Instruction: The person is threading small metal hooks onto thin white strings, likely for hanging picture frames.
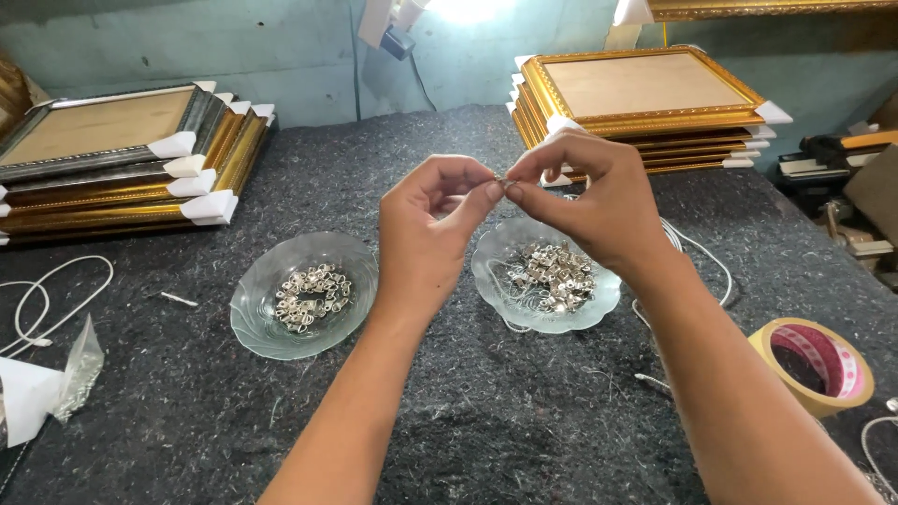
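Left hand [426,234] and right hand [589,201] meet fingertip to fingertip, both pinching one small metal fitting [502,180] between them; it is held above the right-side glass dish [599,297] of similar fittings.

You're pinching a tiny shiny metal clip [502,180] between your bare left hand [430,229] and right hand [589,201]. Both dishes are clear pressed glass: the left dish [253,323] is ribbed and glossy, the right dish [491,281] patterned. They hold bright silvery metal hangers [313,295]. The table cover [486,411] is dark grey felt, rough and matt. The gilt frames [645,84] look glossy, with white paper corners [210,208]. The tape roll [818,365] is smooth and tan.
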